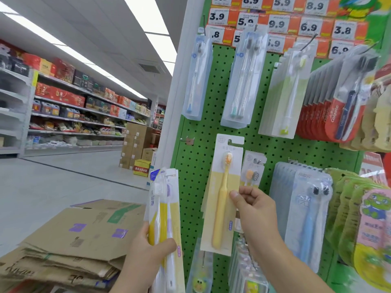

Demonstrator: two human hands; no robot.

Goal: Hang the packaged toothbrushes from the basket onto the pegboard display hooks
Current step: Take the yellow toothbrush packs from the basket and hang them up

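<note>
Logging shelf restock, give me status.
Right hand pinches yellow toothbrush pack against pegboard, not hooked. Left hand grips spare packs. Nothing blocking.

Orange-and-white price tags (277,24) along the top of the green pegboard (220,85) read 8.9, 5.9, 3.9, 9.9, 6.9 and 3.8. The red toothbrush packs (336,117) hanging at right say Colgate. Other print is too blurred to read.
</note>
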